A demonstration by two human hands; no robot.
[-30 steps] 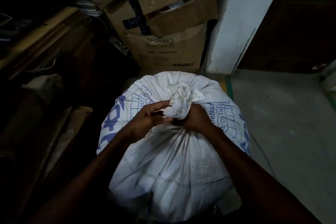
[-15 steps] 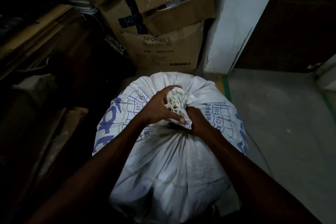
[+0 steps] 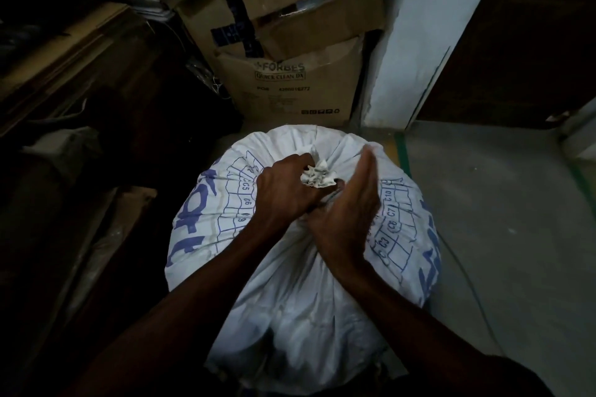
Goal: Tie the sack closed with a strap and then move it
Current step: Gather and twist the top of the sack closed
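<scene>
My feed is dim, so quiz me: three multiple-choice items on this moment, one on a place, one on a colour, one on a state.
1. Where is the cardboard box marked FORBES?
A. just beyond the sack
B. on top of the sack
C. in the person's hands

2. What colour is the print on the white sack?
A. red
B. blue
C. green

3. How is the right hand?
A. flat, fingers extended
B. fisted round a strap
C. out of view

Key: 1 A, the box stands behind the sack; 2 B, blue grid and letters; 3 A, its palm is open beside the gathered neck, which the left hand pinches.
</scene>
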